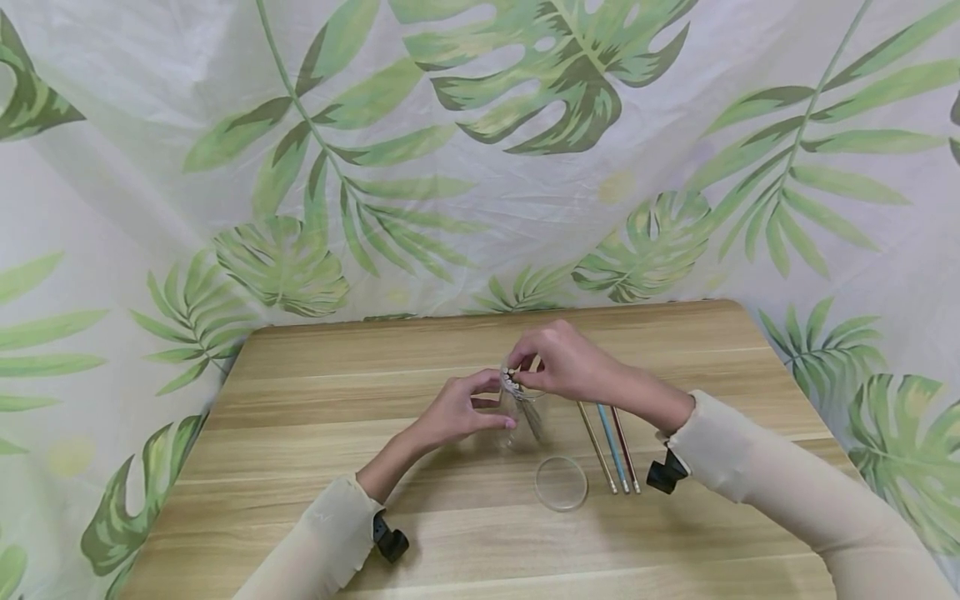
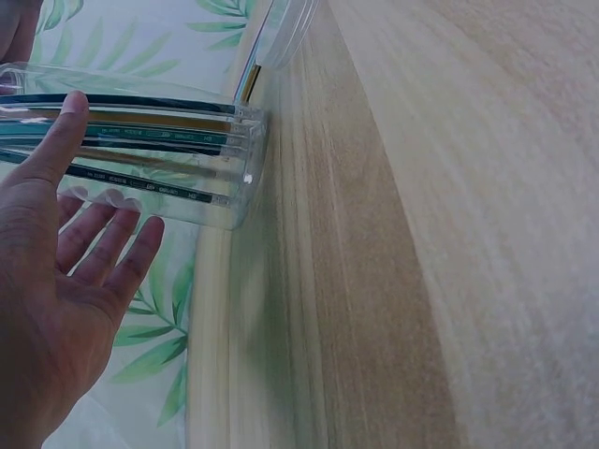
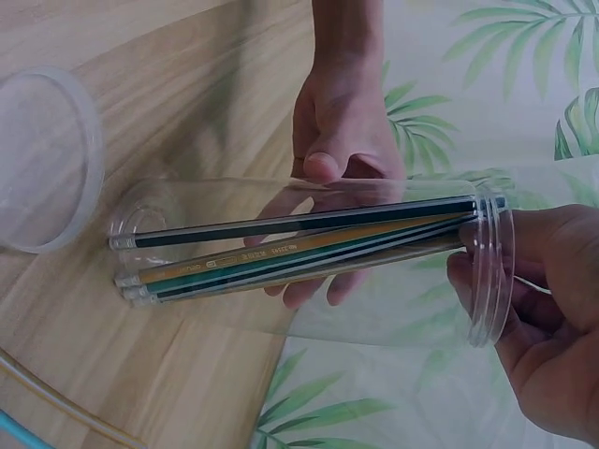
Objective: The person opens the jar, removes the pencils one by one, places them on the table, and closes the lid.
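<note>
While two cream sleeves are showing on the near side, a clear round lid is lying flat on the wooden table. Just past it, three loose pencils, gold, blue and dark red, are lying side by side; they are probably feeling light and stiff and rolling easily, so the middle is likely making a good spot to pinch. A bit farther off, the clear plastic jar is standing about upright, with dark, gold and green pencils leaning inside. The left hand is loosely cupping its side, thumb apart from the fingers. The right hand is bending its fingers at the jar's mouth, but the pictures are not showing what it is pinching, if anything. Since the jar is looking light, smooth and thin, low on its side is seeming the best hold, with a gentle squeeze. Behind everything, a leafy cloth is hanging
</note>
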`<state>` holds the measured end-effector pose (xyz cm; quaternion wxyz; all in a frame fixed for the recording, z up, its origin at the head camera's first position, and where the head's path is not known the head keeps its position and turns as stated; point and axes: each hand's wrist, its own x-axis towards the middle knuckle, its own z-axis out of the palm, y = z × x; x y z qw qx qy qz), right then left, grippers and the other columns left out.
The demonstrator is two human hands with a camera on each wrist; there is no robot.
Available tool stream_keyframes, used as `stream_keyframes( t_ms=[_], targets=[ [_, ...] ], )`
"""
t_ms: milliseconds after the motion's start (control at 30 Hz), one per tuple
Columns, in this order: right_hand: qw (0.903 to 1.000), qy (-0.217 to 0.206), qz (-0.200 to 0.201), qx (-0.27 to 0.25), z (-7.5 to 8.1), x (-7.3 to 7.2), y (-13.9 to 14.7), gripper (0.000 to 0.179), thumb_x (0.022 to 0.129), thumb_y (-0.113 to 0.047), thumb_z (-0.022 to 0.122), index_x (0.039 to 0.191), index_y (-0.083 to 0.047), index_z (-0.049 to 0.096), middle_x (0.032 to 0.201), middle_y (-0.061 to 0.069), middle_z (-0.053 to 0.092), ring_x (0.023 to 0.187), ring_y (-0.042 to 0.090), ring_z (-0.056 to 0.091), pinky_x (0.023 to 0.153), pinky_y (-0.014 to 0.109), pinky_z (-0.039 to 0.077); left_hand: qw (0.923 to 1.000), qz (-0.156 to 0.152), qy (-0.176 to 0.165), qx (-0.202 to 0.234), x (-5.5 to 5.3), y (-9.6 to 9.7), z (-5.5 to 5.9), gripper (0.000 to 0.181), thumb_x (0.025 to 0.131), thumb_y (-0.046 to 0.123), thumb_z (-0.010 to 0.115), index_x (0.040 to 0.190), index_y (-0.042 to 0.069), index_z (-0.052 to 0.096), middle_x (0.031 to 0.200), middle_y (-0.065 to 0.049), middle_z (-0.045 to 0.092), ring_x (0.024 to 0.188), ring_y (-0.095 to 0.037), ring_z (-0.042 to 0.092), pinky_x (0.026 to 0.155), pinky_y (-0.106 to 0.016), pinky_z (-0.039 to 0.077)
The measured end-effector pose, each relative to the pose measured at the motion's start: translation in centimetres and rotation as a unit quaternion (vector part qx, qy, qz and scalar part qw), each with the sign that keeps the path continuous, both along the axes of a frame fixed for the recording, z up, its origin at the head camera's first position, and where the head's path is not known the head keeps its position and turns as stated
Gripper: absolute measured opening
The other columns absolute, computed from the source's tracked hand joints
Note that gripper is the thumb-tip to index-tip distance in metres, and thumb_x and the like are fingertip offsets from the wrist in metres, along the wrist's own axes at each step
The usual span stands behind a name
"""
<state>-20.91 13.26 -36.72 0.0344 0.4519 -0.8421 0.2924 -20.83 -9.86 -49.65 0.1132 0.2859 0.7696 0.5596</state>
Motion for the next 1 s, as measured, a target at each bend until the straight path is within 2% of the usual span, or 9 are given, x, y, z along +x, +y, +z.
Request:
stream_keyframes(
  t_ms=[333, 533, 800, 1000],
  targets=[
    [0.9998, -0.01, -0.006, -0.015, -0.08, 0.03, 0.14, 0.011, 0.092, 0.001, 0.077, 0.095, -0.008, 0.082, 0.091, -0.002, 0.08, 0.079, 0.008, 0.075, 0.068, 0.016, 0.062, 1.0, 0.004, -0.004, 0.0, 0.14, 0.12, 0.09, 0.058, 0.083, 0.009, 0.092, 0.136, 0.008, 0.068, 0.138, -0.01, 0.069, 0.125, -0.035, 0.067, 0.105, -0.048, 0.061],
    [0.9993, -0.02, -0.002, -0.032, -0.29, -0.05, 0.33, 0.01, 0.092, 0.0, 0.077, 0.096, -0.008, 0.082, 0.091, -0.001, 0.08, 0.079, 0.007, 0.075, 0.069, 0.016, 0.063, 1.0, 0.006, -0.003, 0.003, 0.19, 0.24, 0.21, 0.061, 0.082, 0.005, 0.092, 0.138, 0.004, 0.067, 0.139, -0.014, 0.068, 0.126, -0.039, 0.066, 0.105, -0.053, 0.06],
    [0.9975, -0.024, 0.02, -0.064, -0.3, -0.05, 0.6, 0.009, 0.093, 0.0, 0.077, 0.097, -0.007, 0.081, 0.093, 0.001, 0.08, 0.079, 0.008, 0.074, 0.068, 0.023, 0.066, 1.0, 0.003, -0.002, -0.005, 0.1, 0.08, 0.25, 0.059, 0.083, 0.011, 0.092, 0.137, 0.008, 0.068, 0.138, -0.01, 0.069, 0.125, -0.035, 0.067, 0.105, -0.047, 0.06],
    [0.9942, -0.04, 0.014, -0.099, -0.36, 0.0, 0.72, 0.008, 0.093, 0.0, 0.077, 0.099, -0.004, 0.08, 0.091, 0.003, 0.08, 0.078, 0.009, 0.073, 0.068, 0.025, 0.066, 1.0, 0.0, 0.003, -0.005, -0.02, 0.02, 0.21, 0.058, 0.083, 0.013, 0.093, 0.136, 0.008, 0.068, 0.136, -0.01, 0.07, 0.124, -0.036, 0.068, 0.105, -0.047, 0.06]
  ],
)
